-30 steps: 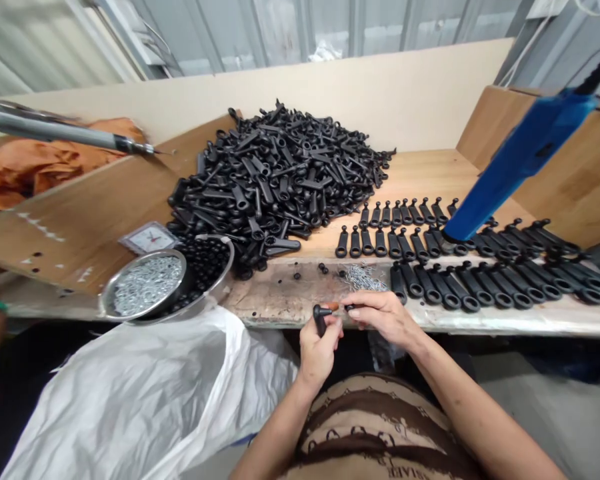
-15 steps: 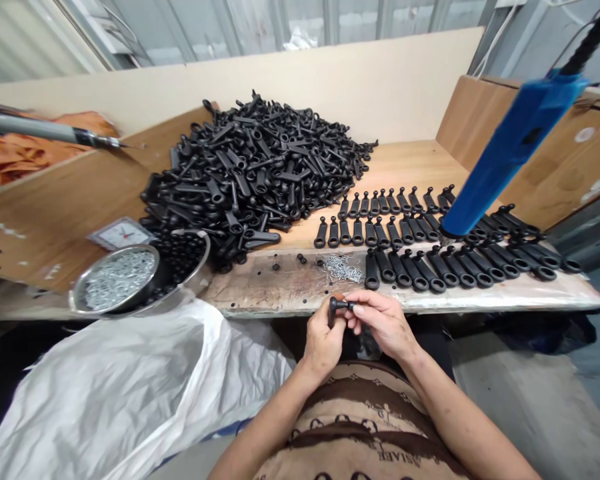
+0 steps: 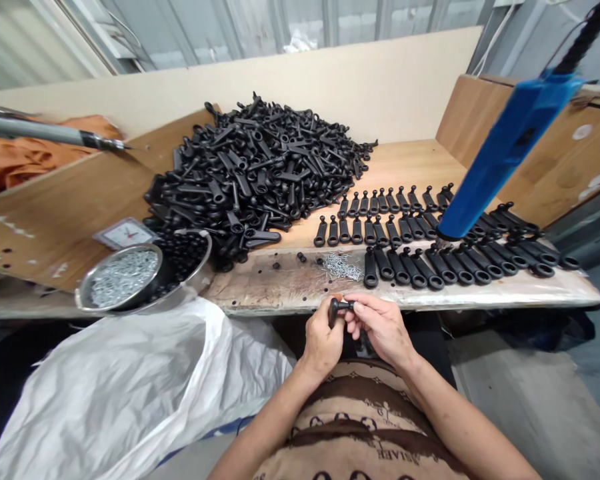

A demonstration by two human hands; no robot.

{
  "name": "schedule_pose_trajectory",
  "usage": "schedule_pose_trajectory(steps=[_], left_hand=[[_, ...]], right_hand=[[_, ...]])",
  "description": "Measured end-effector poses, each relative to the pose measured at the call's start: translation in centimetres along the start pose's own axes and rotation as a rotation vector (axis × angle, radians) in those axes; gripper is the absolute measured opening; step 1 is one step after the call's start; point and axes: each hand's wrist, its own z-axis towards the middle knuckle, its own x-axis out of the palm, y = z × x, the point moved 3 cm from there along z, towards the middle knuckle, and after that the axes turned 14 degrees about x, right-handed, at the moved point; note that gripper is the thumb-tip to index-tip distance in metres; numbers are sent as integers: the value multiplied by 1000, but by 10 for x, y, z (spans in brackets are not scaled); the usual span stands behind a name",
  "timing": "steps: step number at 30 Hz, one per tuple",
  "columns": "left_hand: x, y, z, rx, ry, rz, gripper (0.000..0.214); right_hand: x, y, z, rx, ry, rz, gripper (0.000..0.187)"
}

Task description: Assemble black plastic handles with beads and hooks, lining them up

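Just below the front edge of the bench, my left hand [image 3: 324, 341] is closed around a black plastic crank handle [image 3: 341, 305]. Its knob end points right, where the thumb and fingertips of my right hand [image 3: 383, 328] pinch it. Much of the handle's arm is hidden by my fingers. Beyond my hands lies a small heap of silver pins or screws [image 3: 342, 266]. Rows of similar black handles [image 3: 417, 271], each with a ring at one end and a small ball at the other, are laid out on the right.
A large pile of black handles [image 3: 260, 167] fills the back. At left, a metal bowl of small metal pieces [image 3: 125, 277] sits in a larger pan with black knobs [image 3: 183, 257]. A blue electric screwdriver [image 3: 510, 157] hangs at right; a grey tool [image 3: 45, 131] juts in from the left.
My hands stay together on the crank handle, with only slight finger movement at its knob end. The view has shifted a little; nothing on the bench has visibly moved.
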Motion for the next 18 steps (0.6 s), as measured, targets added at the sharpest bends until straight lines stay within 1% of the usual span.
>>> schedule_pose_trajectory(steps=[4, 7, 10, 13, 18], left_hand=[[1, -2, -2, 24, 16, 13, 16], [2, -4, -4, 26, -14, -25, 18], [2, -5, -5, 4, -43, -45, 19], [2, -7, -5, -10, -48, -61, 19], [0, -9, -3, 35, -43, -52, 17]], right_hand=[[3, -2, -7, 0, 14, -17, 23], [6, 0, -11, -34, 15, -17, 21], [6, 7, -13, -50, 16, 41, 18], [5, 12, -11, -27, 24, 108, 14], [8, 11, -7, 37, 33, 130, 16]])
